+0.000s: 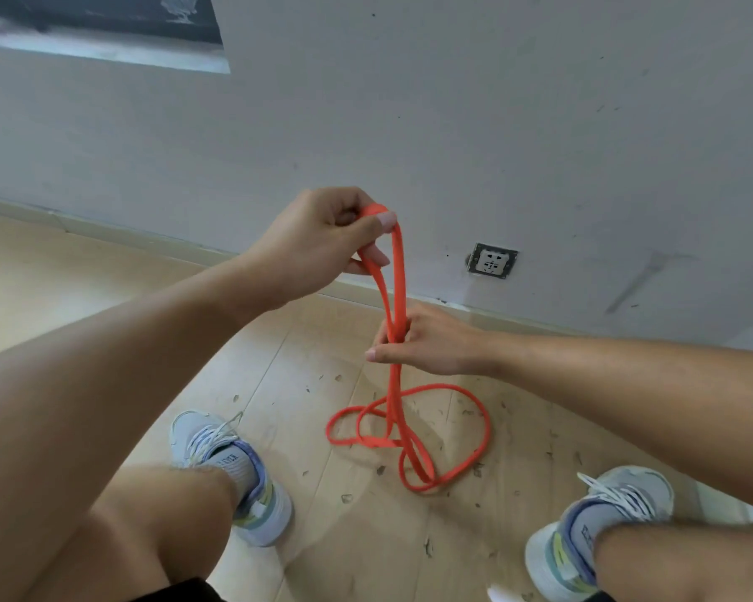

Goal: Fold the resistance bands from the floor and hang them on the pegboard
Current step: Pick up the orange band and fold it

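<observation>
Left hand (318,241) holds the band (398,297) above right hand (427,341); band's remainder lies on floor (105,271) between two shoes; wall socket (492,260) far right.

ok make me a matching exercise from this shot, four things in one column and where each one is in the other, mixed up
Things
1. left hand
2. right hand
3. white wall socket
4. loose coils of the orange rubber resistance band

Places
A. low on the grey wall, just above the skirting
B. lying on the wooden floor between the two grey trainers
C. pinching the top loop of the band, highest up
D. gripping the band's hanging strands lower down

Pairs: 1-C, 2-D, 3-A, 4-B
</observation>
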